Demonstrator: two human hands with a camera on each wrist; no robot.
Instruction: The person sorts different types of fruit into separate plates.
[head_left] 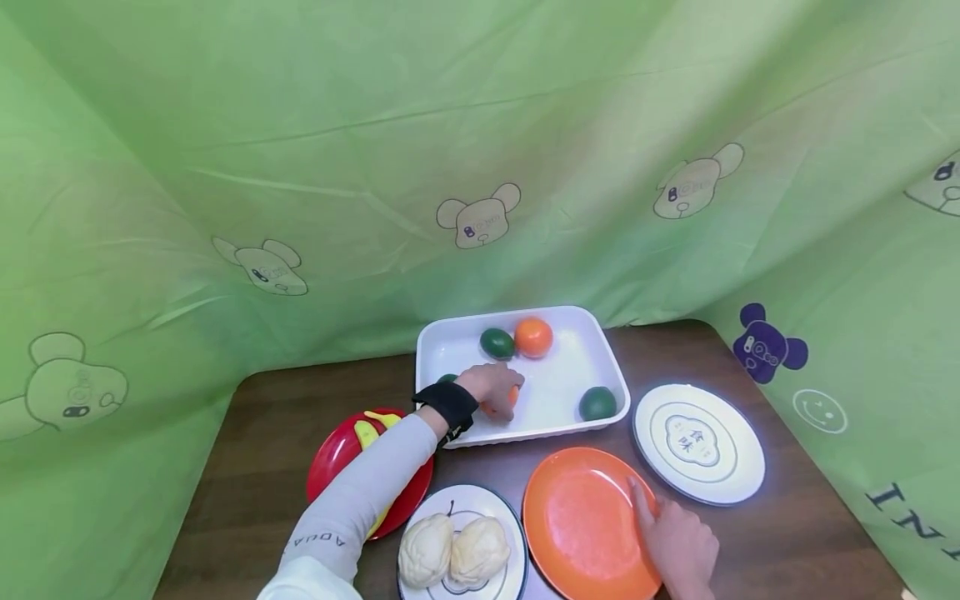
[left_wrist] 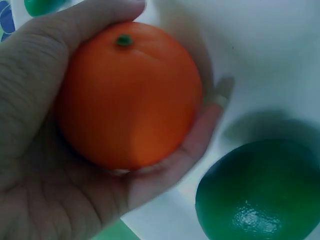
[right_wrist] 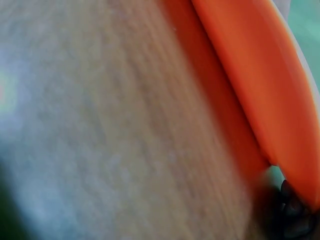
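One orange [left_wrist: 130,95] sits in the curled grip of the left hand [head_left: 493,390], within the white tray's [head_left: 551,396] near left part — one orange plate [head_left: 581,525], nearer, meets the right hand [head_left: 681,546] at its right rim, pinched or not, cannot tell.

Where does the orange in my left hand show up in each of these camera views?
Head: the orange is below centre, partly hidden by the left hand.
Left wrist: large, left of centre.
Right wrist: not in it.
Shared landmark: white tray, in head and left wrist views.
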